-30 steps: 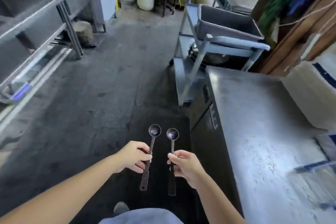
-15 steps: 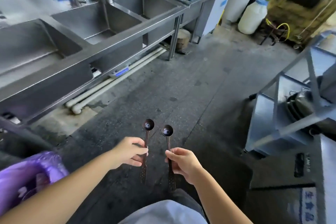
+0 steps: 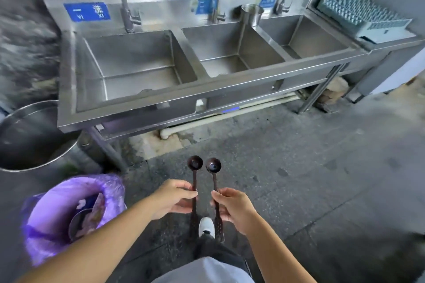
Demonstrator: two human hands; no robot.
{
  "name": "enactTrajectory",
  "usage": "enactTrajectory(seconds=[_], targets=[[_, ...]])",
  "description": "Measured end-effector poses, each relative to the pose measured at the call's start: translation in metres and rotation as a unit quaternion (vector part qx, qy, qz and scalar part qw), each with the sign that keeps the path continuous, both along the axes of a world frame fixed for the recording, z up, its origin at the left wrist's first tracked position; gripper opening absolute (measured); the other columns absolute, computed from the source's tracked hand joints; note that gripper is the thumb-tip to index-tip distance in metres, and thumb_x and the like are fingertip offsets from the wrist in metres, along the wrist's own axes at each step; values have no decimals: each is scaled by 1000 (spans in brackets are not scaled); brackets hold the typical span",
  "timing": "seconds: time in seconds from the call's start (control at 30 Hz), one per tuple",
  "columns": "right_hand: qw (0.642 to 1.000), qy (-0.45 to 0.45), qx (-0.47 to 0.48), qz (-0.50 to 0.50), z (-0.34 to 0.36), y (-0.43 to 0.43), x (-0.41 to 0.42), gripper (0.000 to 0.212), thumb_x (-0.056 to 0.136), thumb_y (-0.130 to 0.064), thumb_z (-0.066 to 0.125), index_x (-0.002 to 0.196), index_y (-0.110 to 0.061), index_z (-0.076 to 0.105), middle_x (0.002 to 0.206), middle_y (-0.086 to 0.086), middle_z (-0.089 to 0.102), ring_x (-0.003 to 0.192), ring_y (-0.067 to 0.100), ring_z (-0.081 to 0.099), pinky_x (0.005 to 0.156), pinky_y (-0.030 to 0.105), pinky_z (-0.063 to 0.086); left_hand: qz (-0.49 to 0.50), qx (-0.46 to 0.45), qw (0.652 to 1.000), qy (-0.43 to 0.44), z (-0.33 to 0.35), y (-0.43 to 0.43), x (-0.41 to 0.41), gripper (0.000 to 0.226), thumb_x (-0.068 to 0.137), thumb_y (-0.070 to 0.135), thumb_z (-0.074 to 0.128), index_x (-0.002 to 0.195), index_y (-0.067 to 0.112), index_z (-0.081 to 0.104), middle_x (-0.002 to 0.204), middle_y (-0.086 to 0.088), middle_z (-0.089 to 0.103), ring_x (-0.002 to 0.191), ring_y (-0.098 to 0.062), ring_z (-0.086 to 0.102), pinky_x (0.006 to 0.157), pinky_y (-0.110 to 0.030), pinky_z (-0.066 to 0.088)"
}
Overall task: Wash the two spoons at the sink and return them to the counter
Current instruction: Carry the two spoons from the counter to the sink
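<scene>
Two dark brown long-handled spoons with small round bowls point away from me, side by side above the floor. My left hand (image 3: pixel 173 197) grips the handle of the left spoon (image 3: pixel 195 165). My right hand (image 3: pixel 232 207) grips the handle of the right spoon (image 3: pixel 213 166). A stainless three-basin sink (image 3: pixel 207 89) with three tall faucets stands straight ahead, a step or two beyond the spoons. The counter is out of view.
A bin lined with a purple bag (image 3: pixel 69 213) stands at my lower left, a large steel pot (image 3: pixel 30 135) behind it. A steel cup (image 3: pixel 251 15) sits on the sink ledge, a blue-grey dish rack (image 3: pixel 361 15) on the right drainboard. My shoe (image 3: pixel 206 226) shows below the spoons.
My view has swung left from the counter and cart to face the sink head-on. Both hands keep holding the spoons in front of me in the same way.
</scene>
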State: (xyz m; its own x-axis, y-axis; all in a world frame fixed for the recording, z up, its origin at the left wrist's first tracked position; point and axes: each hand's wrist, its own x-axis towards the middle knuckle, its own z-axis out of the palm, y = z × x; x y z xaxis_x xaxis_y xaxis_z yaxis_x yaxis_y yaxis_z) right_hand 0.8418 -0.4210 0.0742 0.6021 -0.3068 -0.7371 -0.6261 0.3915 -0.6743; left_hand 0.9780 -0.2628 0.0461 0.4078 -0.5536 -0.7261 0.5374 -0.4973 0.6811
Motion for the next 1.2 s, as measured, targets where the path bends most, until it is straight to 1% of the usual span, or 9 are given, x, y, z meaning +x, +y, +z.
enactTrajectory(seconds=[0.17,0.27,0.4,0.5,0.7,0.83,0.97,1.1,1.2], targets=[[998,-1,-6,58,11,-58,82,18,91,-23,70,97,-5,72,75,2,71,48,7,51,54,23,46,64,11,998,3,4,-37,57,23,78,13,81,98,6,70,97,-13,78,88,-28,76,70,-36,61],[997,-5,-4,81,12,-82,123,16,91,-24,70,91,-8,72,59,-7,67,45,6,50,51,20,45,95,5,995,-5,7,-52,88,19,76,12,82,91,9,71,96,-11,78,90,-28,75,76,-41,61],[996,3,22,86,6,-101,167,11,87,-23,73,84,-14,78,72,4,72,54,11,55,68,30,49,120,-11,993,3,11,-66,122,11,77,10,81,79,13,70,90,-10,77,88,-26,75,78,-40,61],[995,24,32,94,-4,-113,200,12,85,-24,75,78,-15,80,74,7,71,59,15,55,70,32,47,143,-28,989,17,11,-79,152,14,77,11,82,84,10,69,91,-14,76,85,-28,75,74,-38,60],[996,47,34,75,-25,-137,292,16,83,-24,78,94,-12,78,78,4,74,58,13,59,65,29,54,180,-53,982,36,0,-108,238,15,83,13,77,95,7,71,101,-18,76,89,-33,74,76,-40,60],[997,42,36,52,-30,-159,376,19,83,-22,78,97,-9,77,81,6,71,56,13,55,61,27,51,184,-64,980,35,-12,-129,323,9,85,9,74,93,8,69,89,-15,76,78,-28,74,69,-36,60],[998,49,8,41,-22,-183,464,17,84,-21,77,96,-8,76,79,7,67,52,10,50,55,24,46,197,-48,979,25,-14,-155,417,22,81,3,75,101,7,67,89,-13,76,78,-29,74,75,-43,62],[997,58,-20,51,-12,-202,540,22,82,-23,78,98,-8,75,74,2,70,48,8,54,52,24,45,187,-52,980,43,-12,-174,491,28,83,0,73,109,10,67,86,-13,78,72,-25,74,64,-35,60],[994,75,-51,59,-11,-216,582,18,80,-25,81,92,-14,78,76,0,71,49,7,51,52,22,44,159,-58,984,52,-13,-182,533,26,85,1,71,109,12,70,87,-12,78,74,-24,75,63,-32,61]])
